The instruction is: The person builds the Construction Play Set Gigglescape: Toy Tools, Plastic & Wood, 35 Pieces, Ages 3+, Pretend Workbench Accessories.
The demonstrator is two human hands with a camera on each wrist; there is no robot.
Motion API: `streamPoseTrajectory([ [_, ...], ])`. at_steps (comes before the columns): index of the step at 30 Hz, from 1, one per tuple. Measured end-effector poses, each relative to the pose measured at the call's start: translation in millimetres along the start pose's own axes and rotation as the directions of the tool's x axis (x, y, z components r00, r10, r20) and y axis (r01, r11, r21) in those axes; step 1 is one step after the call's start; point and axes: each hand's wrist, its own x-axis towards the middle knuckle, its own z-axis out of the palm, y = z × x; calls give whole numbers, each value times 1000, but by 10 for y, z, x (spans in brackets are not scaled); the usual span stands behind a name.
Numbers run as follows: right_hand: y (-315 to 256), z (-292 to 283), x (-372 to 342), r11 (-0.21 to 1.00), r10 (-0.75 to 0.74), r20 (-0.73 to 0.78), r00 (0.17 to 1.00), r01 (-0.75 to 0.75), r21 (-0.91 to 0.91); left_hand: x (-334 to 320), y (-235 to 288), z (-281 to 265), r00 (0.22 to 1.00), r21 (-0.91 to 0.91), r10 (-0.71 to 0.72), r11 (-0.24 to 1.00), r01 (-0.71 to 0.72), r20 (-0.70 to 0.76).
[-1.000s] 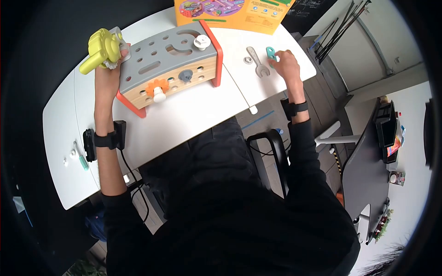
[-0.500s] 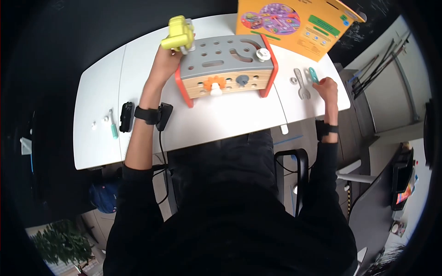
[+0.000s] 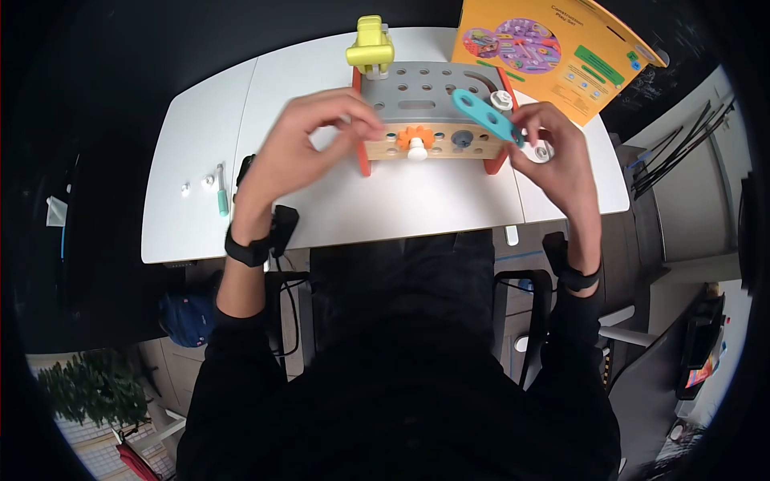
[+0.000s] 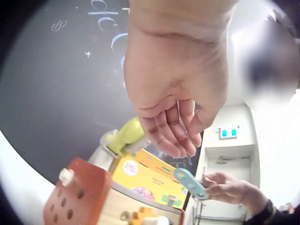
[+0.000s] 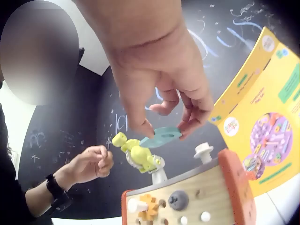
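Observation:
The right hand [image 3: 561, 156] pinches one end of a teal strip with holes [image 3: 480, 115], raised in front of the right part of the toy workbench [image 3: 417, 110]. In the right wrist view, thumb and fingertips grip the teal strip [image 5: 161, 137]. The left hand [image 3: 309, 144] hovers before the bench's left end, fingers loosely bent, holding nothing. A yellow-green tool-like piece [image 3: 370, 44] stands at the bench's back left corner. On the bench front are an orange gear [image 3: 415, 138] with a white peg and a grey knob [image 3: 462, 139]. A white bolt [image 3: 501, 100] sits on top at right.
Behind the bench at right stands an orange-yellow box [image 3: 553, 56]. A teal-handled screwdriver [image 3: 222, 192] and small white pieces [image 3: 208, 180] lie on the left of the white table [image 3: 321, 216]. A white nut [image 3: 543, 151] shows beside the right hand.
The right hand has lifted the teal strip from the table and brought it left to the bench. The left hand has let go of the yellow-green piece and moved nearer the person.

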Motion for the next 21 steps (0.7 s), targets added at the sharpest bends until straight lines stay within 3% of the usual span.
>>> streamPoseTrajectory([
  [2, 20, 213, 108, 985, -165, -35, 986, 163, -59, 19, 162, 223, 999, -12, 32, 999, -32, -10],
  [4, 0, 432, 233, 977, -210, -39, 977, 208, -51, 79, 246, 414, 998, -25, 66, 997, -66, -14],
  [7, 52, 681, 400, 964, -255, -34, 966, 251, -87, 86, 77, 650, 994, 388, 106, 917, -96, -4],
  [9, 128, 802, 515, 943, -293, -16, 956, 286, -171, 82, -21, 691, 997, 481, 76, 875, -57, -20],
  [13, 172, 869, 522, 968, -240, -5, 971, 239, -75, 56, -88, 702, 999, 609, -26, 792, 35, -23],
  [15, 166, 843, 508, 957, -291, -30, 956, 290, -17, 37, -106, 704, 996, 622, -72, 778, 87, -48],
  [18, 73, 673, 428, 963, -269, -68, 961, 266, -48, 28, -137, 700, 989, 623, -122, 768, 151, -89],
  [21, 55, 282, 297, 996, -84, -51, 995, 82, -38, 13, -166, 695, 987, 617, -131, 770, 162, -96],
])
